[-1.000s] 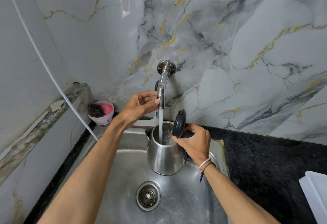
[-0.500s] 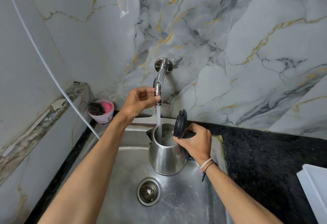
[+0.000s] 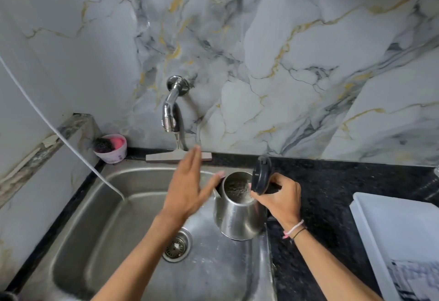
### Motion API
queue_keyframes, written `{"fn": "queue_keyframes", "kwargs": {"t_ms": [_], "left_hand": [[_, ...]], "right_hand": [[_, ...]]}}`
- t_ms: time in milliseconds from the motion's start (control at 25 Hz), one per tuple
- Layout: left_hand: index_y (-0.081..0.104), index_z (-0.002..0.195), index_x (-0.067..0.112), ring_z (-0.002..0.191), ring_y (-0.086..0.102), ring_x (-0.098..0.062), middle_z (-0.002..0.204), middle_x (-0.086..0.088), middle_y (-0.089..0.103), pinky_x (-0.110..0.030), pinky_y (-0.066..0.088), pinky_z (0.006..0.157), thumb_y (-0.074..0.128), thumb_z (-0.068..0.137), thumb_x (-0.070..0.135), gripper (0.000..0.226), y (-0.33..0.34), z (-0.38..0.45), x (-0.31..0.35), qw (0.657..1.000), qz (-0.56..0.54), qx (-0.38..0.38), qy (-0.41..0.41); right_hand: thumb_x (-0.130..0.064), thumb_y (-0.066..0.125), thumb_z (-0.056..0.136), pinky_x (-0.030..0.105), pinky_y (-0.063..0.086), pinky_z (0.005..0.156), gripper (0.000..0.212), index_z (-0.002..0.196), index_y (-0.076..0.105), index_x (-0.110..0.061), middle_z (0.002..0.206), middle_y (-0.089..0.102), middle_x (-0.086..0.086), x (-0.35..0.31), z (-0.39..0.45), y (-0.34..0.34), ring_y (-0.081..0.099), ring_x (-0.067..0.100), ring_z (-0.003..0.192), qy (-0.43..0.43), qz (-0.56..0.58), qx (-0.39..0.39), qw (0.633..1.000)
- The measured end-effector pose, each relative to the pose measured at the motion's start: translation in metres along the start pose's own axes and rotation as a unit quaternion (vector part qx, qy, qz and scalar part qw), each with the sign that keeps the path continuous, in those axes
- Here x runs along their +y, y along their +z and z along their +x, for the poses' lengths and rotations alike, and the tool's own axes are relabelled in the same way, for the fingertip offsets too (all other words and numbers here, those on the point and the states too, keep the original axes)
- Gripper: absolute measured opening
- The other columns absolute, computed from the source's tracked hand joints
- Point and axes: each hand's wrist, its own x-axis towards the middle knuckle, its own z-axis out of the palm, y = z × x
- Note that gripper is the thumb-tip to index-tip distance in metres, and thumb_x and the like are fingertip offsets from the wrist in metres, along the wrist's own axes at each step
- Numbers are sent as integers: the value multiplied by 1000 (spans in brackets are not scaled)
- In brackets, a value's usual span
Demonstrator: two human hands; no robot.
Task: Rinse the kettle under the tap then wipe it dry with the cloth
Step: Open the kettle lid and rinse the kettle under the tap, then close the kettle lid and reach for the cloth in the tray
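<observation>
Kettle (image 3: 240,215) sits at the right side of the sink (image 3: 95,217), centre-right of frame, lid (image 3: 260,174) flipped up, water visible inside. It's off to the right of the tap (image 3: 171,108), not under it, and no stream shows from the spout.

Right hand (image 3: 280,199) has a closed grip on the kettle's handle, fingers wrapped round it just below the lid. Left hand (image 3: 190,186) is empty, fingers spread flat, blurred, hovering mid-frame just left of the kettle's spout; thumb tip looks close to the rim, can't tell if it touches.

My read: fill part of the rinse is done, step now is swirl and dump.
- Bring the left hand onto the steel body to steady it; wet metal will be slippery.
- Swirl with the kettle upright, then tip toward the drain (image 3: 177,244), spout side down, so nothing lands on the black desk (image 3: 332,181) at right.
- Keep the lid clear while pouring.

No cloth is clearly identifiable; something patterned lies in the white tray (image 3: 380,220) at lower right, too cropped to tell.
</observation>
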Motion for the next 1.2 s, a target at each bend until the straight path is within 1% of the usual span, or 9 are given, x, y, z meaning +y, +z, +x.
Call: {"fn": "queue_keyframes", "kwargs": {"t_ms": [80, 160, 400, 520, 640, 800, 920, 1000, 1200], "left_hand": [[9, 165, 9, 161, 11, -23, 173, -11, 9, -36, 11, 131, 34, 91, 81, 106, 42, -33, 30, 992, 62, -92, 51], [11, 164, 5, 161, 10, -25, 173, -13, 8, -38, 12, 132, 32, 90, 81, 108, 79, -50, 63, 982, 114, -125, 89], [17, 162, 2, 160, 12, -28, 172, -16, 10, -42, 15, 131, 30, 93, 77, 103, 145, -65, 142, 969, 170, -105, 145], [18, 162, 3, 161, 12, -26, 172, -14, 10, -42, 18, 131, 34, 98, 71, 95, 161, -75, 166, 967, 181, -108, 144], [11, 163, 6, 161, 6, -22, 172, -11, 4, -37, 8, 132, 35, 100, 68, 92, 160, -82, 179, 968, 186, -122, 113], [11, 165, 12, 161, 6, -16, 174, -6, 8, -34, 6, 132, 27, 106, 56, 75, 138, -81, 190, 983, 104, -135, 66], [14, 164, 8, 162, 6, -18, 173, -9, 13, -39, 9, 132, 15, 109, 41, 64, 117, -57, 197, 993, 34, -108, 44], [18, 162, 0, 161, 9, -24, 172, -16, 16, -39, 9, 132, 21, 112, 30, 58, 115, -22, 210, 995, 28, -86, 40], [1, 163, 1, 162, -5, -25, 174, -15, -5, -45, 3, 131, 15, 112, 35, 63, 151, 8, 231, 969, 82, -225, -54]], "right_hand": [[-50, 89, 52, 44, 58, 62, 37, 63, 71, -19, 63, 75, -8, 26, -5, -35, 73, 9, 63, -1, -5, 0, 1000], [-49, 90, 53, 43, 60, 62, 35, 64, 73, -20, 63, 75, -11, 54, -9, -72, 72, 5, 63, -3, -2, 7, 1000], [-52, 92, 56, 35, 60, 59, 35, 66, 74, -24, 69, 76, -19, 117, -14, -154, 73, -1, 64, -14, 9, 12, 1000], [-73, 87, 57, 22, 59, 66, 53, 81, 74, -27, 77, 78, -22, 128, -10, -182, 74, -3, 73, -34, 13, -49, 998], [-81, 76, 64, 20, 55, 79, 71, 113, 70, -31, 102, 79, -18, 127, -5, -205, 74, 2, 93, -87, -29, -166, 982], [-75, 45, 89, 28, 51, 90, 74, 153, 48, -37, 120, 57, -12, 121, -4, -225, 62, 13, 110, -110, -91, -260, 955], [-72, 30, 98, 42, 46, 109, 69, 154, 48, -35, 133, 53, -7, 99, 7, -219, 55, 16, 127, -36, -116, -221, 968], [-64, 27, 104, 50, 38, 117, 63, 155, 46, -31, 151, 50, 2, 75, 24, -201, 44, 25, 144, 17, -180, -204, 962], [-54, 16, 108, 59, 17, 125, 59, 157, 40, -32, 168, 33, 11, 52, 24, -156, 22, 27, 158, 111, -300, -253, 913]]}}
